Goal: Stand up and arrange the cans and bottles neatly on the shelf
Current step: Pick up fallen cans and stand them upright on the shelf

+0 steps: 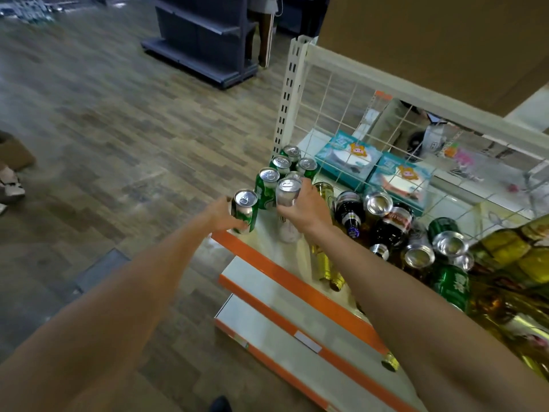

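— What gets cut off at the left edge?
— A brown cardboard box point(15, 153) and a shoe point(12, 190), both only partly in view on the wood-pattern floor point(118, 129). Far back, a dark shelving unit point(205, 37) is blurred.

— And our left grip point(221, 215)?
— It wraps around a green can point(245, 211), upright at the near left corner of the shelf point(282, 272). Our fingertips are hidden behind the can. Its white lettering is smeared, so we cannot read it.

— Just right of that?
— The standing green cans point(267, 185) cluster toward the far left corner post, and one top is half hidden. Our right grip point(309, 209) curls its fingers around the upper part of a silver can point(287, 191). That can's lower half blurs, so we cannot tell whether it touches the shelf.

— Further right?
— A clear yellow bottle point(325, 260) lies on its side, partly under our right forearm. Beyond it, dark bottles point(349, 209) and heaped cans point(417, 255) lie tumbled together. One bottle shows a red-and-white label and one green can shows white characters, but neither is legible. Behind the wire grid point(341, 93) sit two teal boxes point(347, 157) with a cartoon figure, their print too small for us to read. At the far right, greenish-gold bottles point(505, 254) are blurred and cropped.
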`<state>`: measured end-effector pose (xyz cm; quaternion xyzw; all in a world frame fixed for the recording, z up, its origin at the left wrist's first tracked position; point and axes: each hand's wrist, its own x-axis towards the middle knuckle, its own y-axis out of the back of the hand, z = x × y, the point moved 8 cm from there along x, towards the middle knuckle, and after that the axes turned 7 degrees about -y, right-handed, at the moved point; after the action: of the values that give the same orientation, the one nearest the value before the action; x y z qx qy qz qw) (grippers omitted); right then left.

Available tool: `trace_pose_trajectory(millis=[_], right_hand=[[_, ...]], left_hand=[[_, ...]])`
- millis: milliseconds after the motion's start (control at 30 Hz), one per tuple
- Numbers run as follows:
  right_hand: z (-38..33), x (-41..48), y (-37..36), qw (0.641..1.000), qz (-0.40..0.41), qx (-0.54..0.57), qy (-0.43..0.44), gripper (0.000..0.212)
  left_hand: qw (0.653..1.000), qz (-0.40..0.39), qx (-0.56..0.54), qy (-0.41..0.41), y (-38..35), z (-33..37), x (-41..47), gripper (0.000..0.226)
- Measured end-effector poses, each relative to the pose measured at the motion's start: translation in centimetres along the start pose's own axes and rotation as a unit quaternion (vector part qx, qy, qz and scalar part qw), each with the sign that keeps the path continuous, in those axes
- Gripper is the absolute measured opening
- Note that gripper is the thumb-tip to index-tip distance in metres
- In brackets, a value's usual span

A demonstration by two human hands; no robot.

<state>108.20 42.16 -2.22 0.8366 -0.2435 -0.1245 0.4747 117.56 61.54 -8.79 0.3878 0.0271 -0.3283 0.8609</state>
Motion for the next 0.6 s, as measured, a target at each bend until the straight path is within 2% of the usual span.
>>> trace_pose_trajectory(millis=[133, 200, 367, 467, 600], right_hand=[[0.1, -1.3, 4.1, 0.995, 0.026, 0.093, -0.029, 0.07], [-0.4, -1.9, 7.0, 0.991, 0.037, 0.13, -0.025, 0.069], [-0.9, -3.3, 16.2, 0.986, 0.069, 0.149, -0.012, 0.071], [0.4, -4.7, 22.3, 0.984, 0.117, 0.132, -0.022, 0.077], [4.0, -7.8, 28.6, 0.972, 0.175, 0.139, -0.07, 0.078]], left_hand=[[0.999, 0.038, 0.037, -0.009, 3.3, 4.7, -1.3, 0.078], [0.997, 0.046, 0.046, -0.033, 4.6, 8.1, -1.5, 0.072], [0.988, 0.058, 0.08, -0.12, 6.1, 18.8, -2.4, 0.07], [0.973, -0.005, 0.141, -0.185, 4.0, 25.8, -2.9, 0.074], [0.926, -0.099, 0.263, -0.254, -0.1, 33.5, -4.5, 0.077]])
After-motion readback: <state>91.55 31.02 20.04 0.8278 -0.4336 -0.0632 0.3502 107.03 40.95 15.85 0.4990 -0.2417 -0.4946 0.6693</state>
